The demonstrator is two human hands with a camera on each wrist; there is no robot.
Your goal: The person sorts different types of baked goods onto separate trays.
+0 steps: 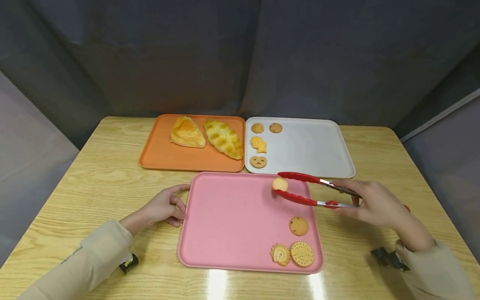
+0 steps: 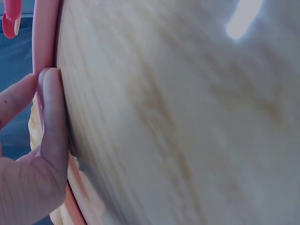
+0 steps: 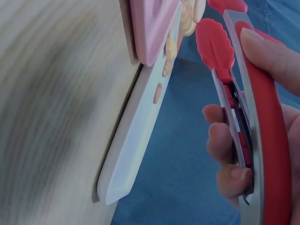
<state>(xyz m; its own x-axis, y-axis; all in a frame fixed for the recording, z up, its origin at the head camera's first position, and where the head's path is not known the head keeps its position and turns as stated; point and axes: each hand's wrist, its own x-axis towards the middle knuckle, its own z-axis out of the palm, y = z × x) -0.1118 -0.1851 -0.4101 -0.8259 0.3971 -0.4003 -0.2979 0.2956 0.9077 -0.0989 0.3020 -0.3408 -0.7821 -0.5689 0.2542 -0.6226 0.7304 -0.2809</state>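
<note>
My right hand grips a pair of red-tipped tongs over the right side of the pink tray. Between the tong tips is a small round pale cookie; whether it is off the tray I cannot tell. In the right wrist view, fingers and thumb wrap the red and steel handles of the tongs. My left hand rests at the tray's left edge, fingertips touching the outer rim. Near the tray's lower right corner lie a round cookie, a flower-edged cookie and a dotted round cookie.
Behind stands an orange tray with a triangular bread and a braided bread. Beside it, a white tray carries several cookies along its left side, among them a fish-shaped one. Dark curtains hang behind the wooden table.
</note>
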